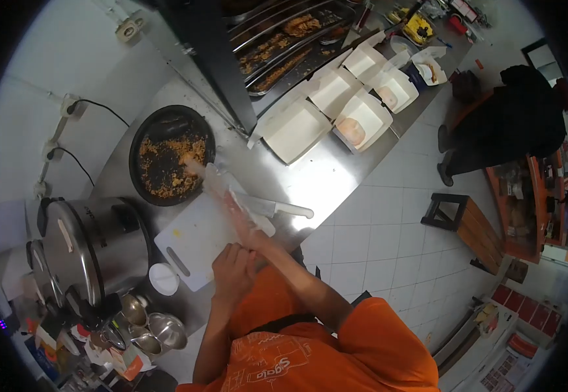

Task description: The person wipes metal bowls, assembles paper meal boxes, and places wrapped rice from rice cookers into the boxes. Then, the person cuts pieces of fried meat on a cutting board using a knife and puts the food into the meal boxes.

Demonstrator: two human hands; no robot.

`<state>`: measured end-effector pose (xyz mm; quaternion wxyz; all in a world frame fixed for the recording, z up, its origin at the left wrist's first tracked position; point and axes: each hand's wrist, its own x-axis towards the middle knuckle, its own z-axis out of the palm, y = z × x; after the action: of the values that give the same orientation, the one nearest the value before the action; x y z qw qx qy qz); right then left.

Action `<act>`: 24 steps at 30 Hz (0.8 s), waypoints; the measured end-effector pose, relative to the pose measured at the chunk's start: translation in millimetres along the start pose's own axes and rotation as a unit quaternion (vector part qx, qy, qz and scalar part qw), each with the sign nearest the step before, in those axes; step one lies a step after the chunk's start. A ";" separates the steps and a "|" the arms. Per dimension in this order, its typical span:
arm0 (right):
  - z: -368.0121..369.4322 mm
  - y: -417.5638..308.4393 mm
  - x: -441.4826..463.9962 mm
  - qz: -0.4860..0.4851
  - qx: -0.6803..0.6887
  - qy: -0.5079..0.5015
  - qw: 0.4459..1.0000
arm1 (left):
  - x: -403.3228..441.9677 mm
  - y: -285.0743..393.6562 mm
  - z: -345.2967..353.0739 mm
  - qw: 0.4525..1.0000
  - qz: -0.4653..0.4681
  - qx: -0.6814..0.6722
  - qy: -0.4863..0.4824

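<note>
My right hand (237,215) reaches forward over the cutting board, fingers stretched out and blurred by motion. A clear plastic glove (213,178) appears to cover it. My left hand (233,266) is closed at the right wrist, seemingly pinching the glove's cuff; its fingertips are partly hidden. Beneath both hands lies a white cutting board (195,245) with a small yellow scrap on it. A knife with a white handle (295,210) rests across the board's right side. Beyond the fingertips stands a round black pan (136,171) with browned crumbs in it.
Several open cardboard boxes (295,134) line the steel counter (303,189), two holding a pale round piece. A display case (277,49) with fried food stands behind. A large pot (117,238), a white lid (164,279) and metal bowls (167,331) are at left. Another person (516,117) stands at right.
</note>
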<state>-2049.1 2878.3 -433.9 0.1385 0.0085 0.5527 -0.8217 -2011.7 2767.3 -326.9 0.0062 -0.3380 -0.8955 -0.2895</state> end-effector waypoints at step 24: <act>-259.1 -422.6 129.9 -0.188 -0.753 0.346 0.527 | -48.2 -5.9 -35.8 0.955 -0.286 -0.070 -0.025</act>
<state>-2310.2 3234.1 -173.5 -0.2664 0.0811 0.9596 -0.0400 -1984.7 2716.0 -310.1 -0.1228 -0.0748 -0.9321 -0.3324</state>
